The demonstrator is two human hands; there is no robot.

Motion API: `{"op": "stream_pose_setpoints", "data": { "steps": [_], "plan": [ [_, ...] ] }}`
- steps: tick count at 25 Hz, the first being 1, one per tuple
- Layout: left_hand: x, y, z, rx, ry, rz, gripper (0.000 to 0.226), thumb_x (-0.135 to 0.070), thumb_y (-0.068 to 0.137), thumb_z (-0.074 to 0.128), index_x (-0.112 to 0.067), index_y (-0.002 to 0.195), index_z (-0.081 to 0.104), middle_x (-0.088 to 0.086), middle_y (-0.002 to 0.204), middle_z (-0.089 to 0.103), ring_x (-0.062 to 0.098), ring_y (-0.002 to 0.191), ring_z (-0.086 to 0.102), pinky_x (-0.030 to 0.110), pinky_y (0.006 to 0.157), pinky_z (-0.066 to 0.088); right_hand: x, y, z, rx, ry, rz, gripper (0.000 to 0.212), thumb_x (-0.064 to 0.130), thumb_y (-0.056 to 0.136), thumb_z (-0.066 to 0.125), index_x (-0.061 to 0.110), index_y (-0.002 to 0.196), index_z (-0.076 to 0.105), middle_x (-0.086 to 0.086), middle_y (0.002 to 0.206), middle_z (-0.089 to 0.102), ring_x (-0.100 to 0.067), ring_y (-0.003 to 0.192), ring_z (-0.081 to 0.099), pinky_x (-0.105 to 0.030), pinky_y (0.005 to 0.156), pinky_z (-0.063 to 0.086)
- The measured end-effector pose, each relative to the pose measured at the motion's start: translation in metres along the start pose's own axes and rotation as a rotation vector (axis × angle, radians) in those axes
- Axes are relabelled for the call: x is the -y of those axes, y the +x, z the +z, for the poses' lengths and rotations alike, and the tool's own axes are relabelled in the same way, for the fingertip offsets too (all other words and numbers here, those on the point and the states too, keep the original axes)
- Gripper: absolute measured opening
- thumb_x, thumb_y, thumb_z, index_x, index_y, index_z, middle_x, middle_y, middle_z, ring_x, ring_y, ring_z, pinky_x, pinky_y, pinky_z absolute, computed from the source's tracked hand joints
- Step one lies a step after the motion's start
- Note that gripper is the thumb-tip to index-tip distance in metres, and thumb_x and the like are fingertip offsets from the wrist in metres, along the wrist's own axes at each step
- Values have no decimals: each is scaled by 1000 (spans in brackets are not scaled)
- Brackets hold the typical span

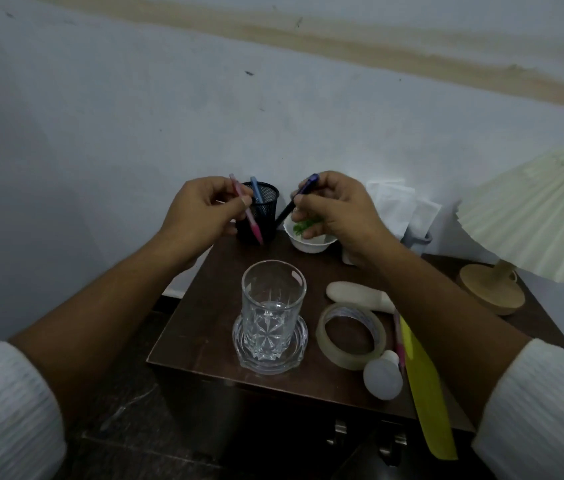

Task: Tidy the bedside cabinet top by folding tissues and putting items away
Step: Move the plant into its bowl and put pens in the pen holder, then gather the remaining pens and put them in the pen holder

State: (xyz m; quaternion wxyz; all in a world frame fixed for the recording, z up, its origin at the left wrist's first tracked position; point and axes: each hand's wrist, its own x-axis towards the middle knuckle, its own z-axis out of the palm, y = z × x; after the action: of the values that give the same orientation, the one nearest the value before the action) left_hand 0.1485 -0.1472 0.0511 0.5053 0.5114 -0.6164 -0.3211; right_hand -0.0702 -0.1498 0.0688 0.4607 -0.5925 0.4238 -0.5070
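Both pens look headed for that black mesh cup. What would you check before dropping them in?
1. Left hand grip on the pink pen: ok, pinched between thumb and fingers.
2. Right hand grip on the dark blue pen: ok, held in the fingertips.
3. Room in the mesh cup: ok, only one light blue pen shows inside.
4. Mesh cup upright: ok.
5. Pink pen's lower end over the cup's mouth: not ok, it hangs in front of the cup's wall.
6. Water glass away from both forearms: ok, it stands between them, untouched.
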Motion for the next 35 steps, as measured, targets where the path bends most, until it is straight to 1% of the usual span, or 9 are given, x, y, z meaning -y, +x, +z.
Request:
{"op": "stream_pose_setpoints", "data": {
  "steps": [3, 8, 12, 18, 22, 24, 27, 30, 35],
  "plan": [
    [-14, 11, -9, -34, -4, 54, 14, -16, 95, 68, -18, 109, 73, 7, 98, 75, 13, 87, 74, 31, 70, 63, 14, 13, -10, -35, -41, -111, 18, -2, 91, 69, 3, 106, 59, -21, 93, 69, -24, 72, 73, -32, 51, 59],
    [-29, 41, -22, -124, 16, 146, 19, -17, 97, 67, -14, 115, 71, 5, 99, 75, 14, 87, 74, 29, 68, 62, 32, 53, -17, -118, -525, -295, 18, 16, 103, 54, 9, 116, 64, -10, 102, 72, -15, 71, 75, -37, 58, 62],
    [-24, 64, -20, -156, 57, 145, 23, -27, 102, 57, -16, 116, 71, -1, 101, 75, 11, 87, 74, 27, 67, 62, 34, 79, -7, -74, -871, -408, 24, 23, 104, 47, 12, 114, 66, -4, 100, 73, -19, 77, 72, -45, 74, 59],
    [4, 81, -11, -148, 135, 142, 21, -23, 101, 59, -16, 117, 71, 2, 101, 74, 12, 86, 73, 27, 66, 62, 10, 100, 14, 19, -1025, -381, 23, 23, 101, 51, 13, 110, 70, 1, 95, 70, -20, 87, 67, -34, 77, 53],
    [23, 84, -2, -75, 266, 43, 24, -23, 98, 63, -19, 120, 70, 4, 101, 74, 17, 91, 72, 37, 76, 63, -1, 106, 22, 20, -859, -181, 31, 9, 95, 51, 11, 124, 61, -5, 93, 71, -20, 72, 73, -38, 66, 61],
    [27, 81, -1, -79, 290, -10, 38, -26, 97, 64, -20, 135, 62, 5, 117, 71, 20, 103, 69, 43, 90, 60, -1, 99, 23, 0, -777, -124, 41, 1, 92, 44, 11, 130, 56, -4, 96, 70, -19, 71, 74, -33, 58, 59],
    [17, 67, -6, -163, 350, 32, 52, -30, 96, 66, -23, 145, 51, 5, 141, 57, 20, 108, 63, 42, 97, 54, 8, 80, 15, -47, -733, -158, 43, 2, 89, 44, 14, 127, 58, 2, 95, 70, -18, 79, 74, -33, 63, 60],
    [-8, 43, -11, -207, 299, 106, 37, -29, 97, 65, -24, 133, 61, -2, 129, 63, 12, 92, 63, 37, 88, 56, 25, 51, -2, -61, -611, -121, 36, -3, 91, 43, 12, 117, 63, -3, 92, 72, -18, 72, 75, -34, 58, 62],
    [-67, -8, -10, -44, 161, 147, 17, -23, 97, 65, -22, 113, 71, -6, 104, 71, 21, 85, 71, 28, 75, 62, 54, -18, -34, -54, -577, -109, 21, -4, 91, 56, 7, 106, 67, -10, 82, 73, -22, 71, 75, -36, 56, 60]
  ]
}}
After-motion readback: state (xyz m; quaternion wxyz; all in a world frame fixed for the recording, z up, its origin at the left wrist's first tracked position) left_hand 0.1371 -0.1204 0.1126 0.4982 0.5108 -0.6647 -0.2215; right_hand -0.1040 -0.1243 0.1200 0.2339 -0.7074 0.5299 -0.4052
